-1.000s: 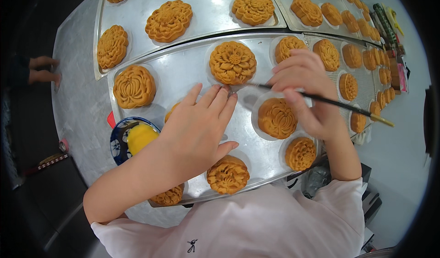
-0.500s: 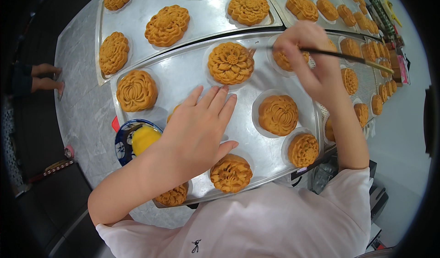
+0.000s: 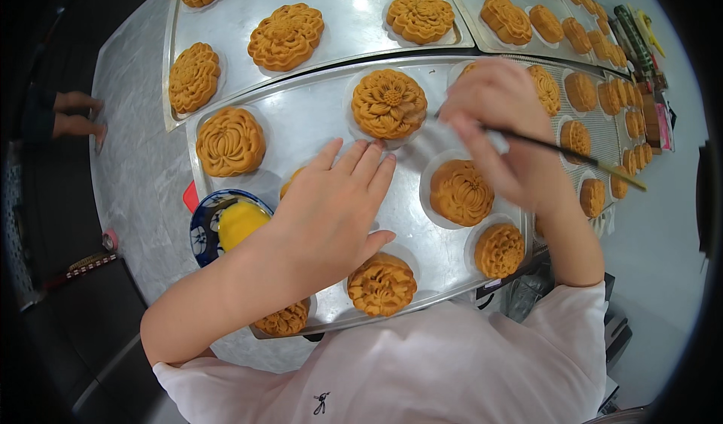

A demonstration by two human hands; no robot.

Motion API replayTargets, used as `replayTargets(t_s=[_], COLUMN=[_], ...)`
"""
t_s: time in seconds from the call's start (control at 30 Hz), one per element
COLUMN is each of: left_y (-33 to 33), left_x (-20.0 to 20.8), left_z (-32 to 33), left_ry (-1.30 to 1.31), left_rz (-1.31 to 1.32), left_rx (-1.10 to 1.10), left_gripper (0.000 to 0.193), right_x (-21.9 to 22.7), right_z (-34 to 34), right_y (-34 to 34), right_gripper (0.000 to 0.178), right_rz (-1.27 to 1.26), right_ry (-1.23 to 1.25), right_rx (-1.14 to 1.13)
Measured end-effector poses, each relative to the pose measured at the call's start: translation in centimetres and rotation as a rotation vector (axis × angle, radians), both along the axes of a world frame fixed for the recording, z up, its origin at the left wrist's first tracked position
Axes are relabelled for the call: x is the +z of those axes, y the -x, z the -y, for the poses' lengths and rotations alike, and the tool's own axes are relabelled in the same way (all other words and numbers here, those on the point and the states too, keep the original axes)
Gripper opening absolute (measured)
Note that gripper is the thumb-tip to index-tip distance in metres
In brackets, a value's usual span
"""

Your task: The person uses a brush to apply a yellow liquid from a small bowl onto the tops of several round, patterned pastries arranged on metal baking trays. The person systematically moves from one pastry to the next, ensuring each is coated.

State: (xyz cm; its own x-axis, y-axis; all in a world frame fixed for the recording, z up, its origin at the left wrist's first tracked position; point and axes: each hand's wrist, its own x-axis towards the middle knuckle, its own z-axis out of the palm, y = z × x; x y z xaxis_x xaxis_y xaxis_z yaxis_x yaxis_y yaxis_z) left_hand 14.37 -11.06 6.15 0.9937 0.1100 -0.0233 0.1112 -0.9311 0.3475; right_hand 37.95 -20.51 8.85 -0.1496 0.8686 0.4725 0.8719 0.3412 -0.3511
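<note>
My right hand (image 3: pixel 503 126) pinches a thin brush (image 3: pixel 561 149) with a dark handle that fades to a pale end. Its bristles are at the right side of a flower-patterned mooncake (image 3: pixel 388 104), blurred by motion. Below that mooncake, my left hand (image 3: pixel 327 202) stretches out flat with fingers extended, fingertips close to the round paper under it; whether they touch it I cannot tell. Under my left forearm, partly hidden, stands a blue-and-white bowl (image 3: pixel 203 236) with yellow liquid (image 3: pixel 239 223). Another mooncake is mostly covered by my left hand.
More mooncakes on paper rounds stand on the same metal tray (image 3: pixel 305 119), including one at the left (image 3: pixel 230 141) and one at the right (image 3: pixel 462 192). Further trays of mooncakes adjoin behind and to the right. Another person's legs (image 3: pixel 79 115) show at the far left.
The brush tip has shifted from the mooncake's upper right edge to lower on its right side. My right hand has turned and come down slightly; my left hand stays stretched out.
</note>
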Motion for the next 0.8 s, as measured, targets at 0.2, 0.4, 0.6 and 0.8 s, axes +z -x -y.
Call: replayTargets(t_s=[0.2,0.4,0.6,0.8], left_y=[0.0,-0.2,-0.7,-1.1], left_x=[0.2,-0.3,-0.3,-2.3], left_z=[0.1,0.1,0.2,0.3], left_ry=[0.019,0.019,0.021,0.026], left_rz=[-0.019,-0.004,-0.228,-0.309], left_rx=[-0.002,0.004,0.008,-0.049], left_gripper=[0.075,0.074,0.083,0.088], right_x=[-0.1,0.0,-0.1,-0.4], right_z=[0.4,2.2,2.7,3.4], right_y=[-1.5,0.6,0.5,2.6], right_gripper=[0.008,0.009,0.01,0.003], right_rz=[0.111,-0.056,0.074,-0.118], right_ry=[-0.067,0.121,-0.029,0.062], right_rx=[-0.208,0.012,-0.198,-0.1])
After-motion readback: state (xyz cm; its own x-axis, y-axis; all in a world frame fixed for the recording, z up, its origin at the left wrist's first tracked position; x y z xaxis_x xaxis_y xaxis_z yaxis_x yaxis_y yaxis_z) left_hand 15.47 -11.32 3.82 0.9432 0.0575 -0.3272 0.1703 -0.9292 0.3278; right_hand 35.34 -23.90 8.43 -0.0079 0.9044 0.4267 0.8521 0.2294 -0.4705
